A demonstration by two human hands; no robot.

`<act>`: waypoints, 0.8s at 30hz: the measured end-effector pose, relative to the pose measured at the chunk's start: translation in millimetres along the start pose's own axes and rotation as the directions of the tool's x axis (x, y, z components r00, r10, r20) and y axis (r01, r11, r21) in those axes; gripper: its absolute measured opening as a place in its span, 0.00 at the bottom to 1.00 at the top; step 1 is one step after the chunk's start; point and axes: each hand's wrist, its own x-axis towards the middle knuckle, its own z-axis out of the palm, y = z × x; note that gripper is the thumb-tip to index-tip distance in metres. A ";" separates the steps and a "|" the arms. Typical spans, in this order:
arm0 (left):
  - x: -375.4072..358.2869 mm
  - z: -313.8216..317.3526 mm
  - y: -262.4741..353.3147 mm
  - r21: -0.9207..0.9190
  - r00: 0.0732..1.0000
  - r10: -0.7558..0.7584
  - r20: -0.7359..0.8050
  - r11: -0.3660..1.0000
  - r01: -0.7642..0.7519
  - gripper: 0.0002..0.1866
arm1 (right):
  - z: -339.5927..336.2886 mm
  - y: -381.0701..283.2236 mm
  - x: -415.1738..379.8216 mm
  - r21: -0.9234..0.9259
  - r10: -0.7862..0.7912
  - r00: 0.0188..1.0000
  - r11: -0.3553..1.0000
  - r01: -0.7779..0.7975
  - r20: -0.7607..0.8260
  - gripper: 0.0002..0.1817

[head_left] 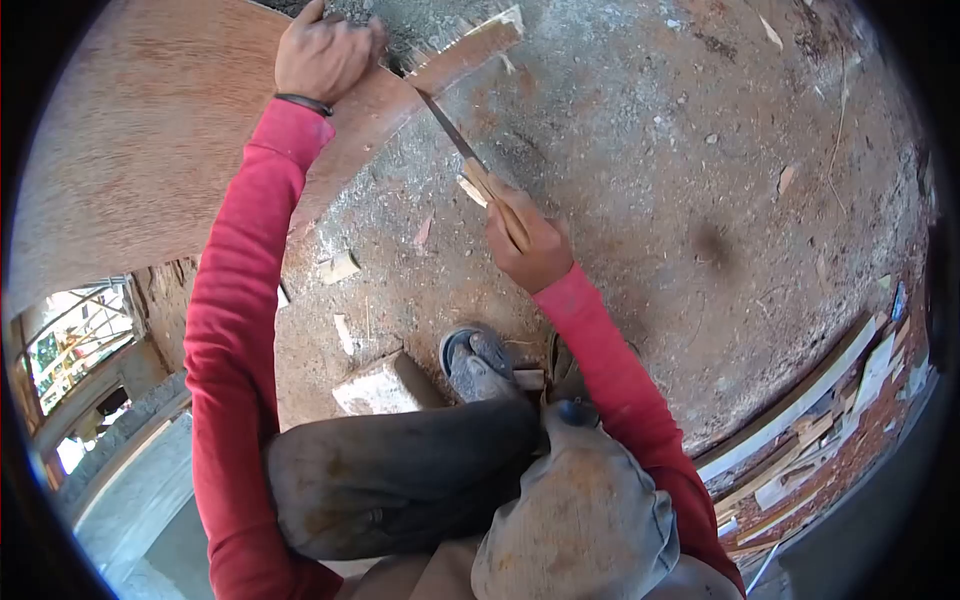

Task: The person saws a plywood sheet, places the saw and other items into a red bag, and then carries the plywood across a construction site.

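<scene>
A large reddish-brown plywood sheet (150,130) fills the upper left. My left hand (325,55), a dark band at its wrist, is closed at the sheet's far edge with the fingers curled; the fingertips are partly hidden. In my right hand (530,245) is the wooden handle of what looks like a handsaw (448,125). Its narrow dark blade points up and left and meets the plywood at a cut, just right of my left hand. Beyond the cut, a narrow plywood strip (468,55) with a ragged, splintered edge sticks out to the right.
Dusty concrete floor (650,200) carries wood chips and scraps. A pale block (385,385) lies beside my sandalled foot (478,365). Long boards and offcuts (810,430) are piled at the right. An opening in the wall (80,340) shows at the lower left.
</scene>
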 end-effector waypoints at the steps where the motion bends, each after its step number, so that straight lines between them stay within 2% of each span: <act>1: -3.8 0.4 0.8 0.019 0.996 -0.023 0.082 1.000 0.022 0.26 | -9.7 -8.1 -6.5 0.004 0.008 1.000 1.000 -0.008 -0.008 0.19; 2: -2.3 0.9 -3.1 -0.057 0.999 0.037 -0.029 0.998 -0.039 0.27 | -24.4 -10.8 -11.3 -0.026 -0.042 0.997 0.999 0.041 -0.061 0.19; 4: 0.8 2.1 -6.6 -0.047 0.999 0.030 -0.014 0.998 -0.031 0.26 | -39.9 -12.0 -26.7 -0.072 -0.076 0.990 0.995 0.068 -0.117 0.19; 7: -4.8 -2.7 0.9 -0.056 0.998 0.028 0.053 0.998 -0.025 0.25 | -32.2 -5.8 -51.8 0.006 0.017 0.992 1.000 -0.016 -0.128 0.20; 9: -3.4 4.6 -6.6 0.056 0.998 0.017 0.060 0.998 -0.020 0.24 | -15.6 2.8 -42.7 -0.024 0.021 0.998 0.999 -0.023 -0.056 0.20; 10: -9.5 15.4 -9.5 -0.047 0.999 0.031 -0.010 0.998 -0.031 0.23 | -23.5 0.5 -42.8 -0.019 0.015 0.998 1.000 -0.016 -0.058 0.20; 12: -7.6 8.7 -16.5 -0.008 0.998 0.036 0.043 0.999 -0.035 0.23 | -40.3 -11.8 -45.5 0.032 0.067 0.993 0.997 -0.064 -0.101 0.21; 13: -4.2 7.7 -14.0 0.004 0.996 0.030 0.080 1.000 -0.030 0.23 | -42.9 -16.7 -47.1 0.031 0.067 0.993 0.997 -0.064 -0.099 0.21; 15: 1.9 8.0 -14.0 0.010 0.998 0.011 0.055 1.000 -0.011 0.23 | -42.1 -18.6 -41.1 0.006 -0.022 0.989 1.000 0.023 -0.145 0.21; 16: -1.0 5.2 -5.8 -0.012 0.999 0.000 0.052 1.000 0.000 0.23 | -33.8 -16.6 -36.9 0.007 -0.003 0.989 1.000 0.004 -0.146 0.21; 18: -3.6 2.9 0.3 -0.022 0.999 -0.010 0.044 1.000 0.011 0.23 | -9.7 0.0 -13.4 0.046 0.142 0.990 0.989 -0.141 -0.018 0.20; 19: -6.9 1.4 1.4 -0.020 0.998 0.001 0.061 1.000 0.000 0.21 | -11.5 4.8 -20.9 0.044 0.130 0.991 0.991 -0.129 -0.014 0.20; 21: -8.6 2.3 -6.0 -0.008 0.995 0.045 0.084 0.999 -0.044 0.16 | -17.5 7.8 -38.3 -0.036 -0.019 0.990 0.999 0.015 -0.137 0.20; 22: -13.8 13.1 -11.5 0.032 0.990 0.027 0.139 0.999 -0.032 0.11 | -20.4 3.5 -44.3 -0.034 -0.029 0.990 0.999 0.024 -0.137 0.20; 24: -12.0 8.9 -4.8 0.044 0.992 0.016 0.127 0.999 -0.022 0.11 | -34.3 -1.1 -60.3 0.093 0.042 0.986 0.995 -0.028 -0.158 0.18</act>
